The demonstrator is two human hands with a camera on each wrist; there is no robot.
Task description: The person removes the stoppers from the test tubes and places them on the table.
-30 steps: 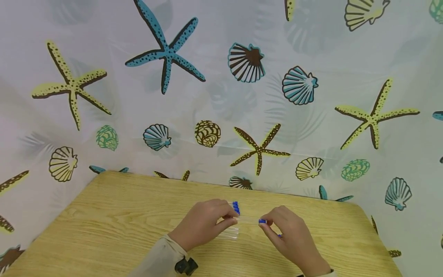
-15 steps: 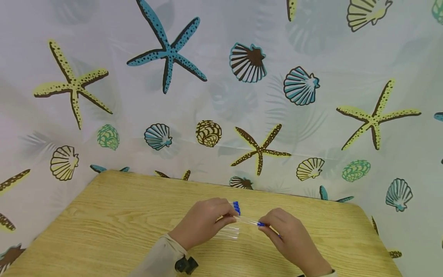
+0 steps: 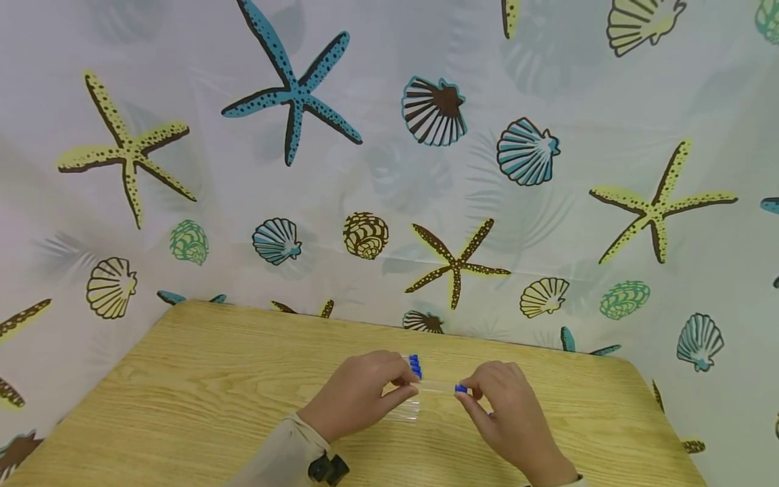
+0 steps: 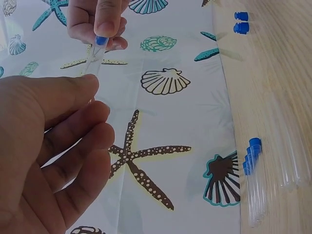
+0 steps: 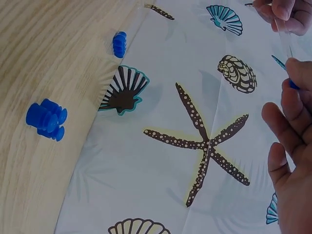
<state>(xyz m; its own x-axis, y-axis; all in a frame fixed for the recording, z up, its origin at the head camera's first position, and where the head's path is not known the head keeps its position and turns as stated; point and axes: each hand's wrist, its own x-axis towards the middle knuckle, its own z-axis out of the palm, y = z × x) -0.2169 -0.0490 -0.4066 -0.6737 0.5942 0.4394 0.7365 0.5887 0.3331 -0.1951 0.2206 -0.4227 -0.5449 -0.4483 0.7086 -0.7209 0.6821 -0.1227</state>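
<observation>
A clear test tube [image 3: 437, 390] spans the gap between my two hands, close over the table. My left hand [image 3: 365, 392] pinches its left part between thumb and fingers. At the tube's right end, my right hand [image 3: 511, 419] pinches a blue cap [image 3: 460, 389] between thumb and forefinger. In the left wrist view the cap [image 4: 101, 40] sits right at the tube's mouth, partly covered by the right thumb. The remaining fingers of the left hand [image 4: 73, 141] are loosely bent in that view.
Several blue-capped tubes [image 4: 256, 190] lie side by side behind the left hand. Uncapped clear tubes [image 3: 402, 410] lie nearer, partly hidden by it. Loose blue caps [image 5: 46, 119] stand on the wooden table [image 3: 243, 379] by the right hand. A shell-patterned cloth [image 3: 389, 176] hangs behind.
The right hand dipped slightly with the cap, tilting the tube's right end down, then came back up. The tube lies nearly level again, and the left hand has barely moved.
</observation>
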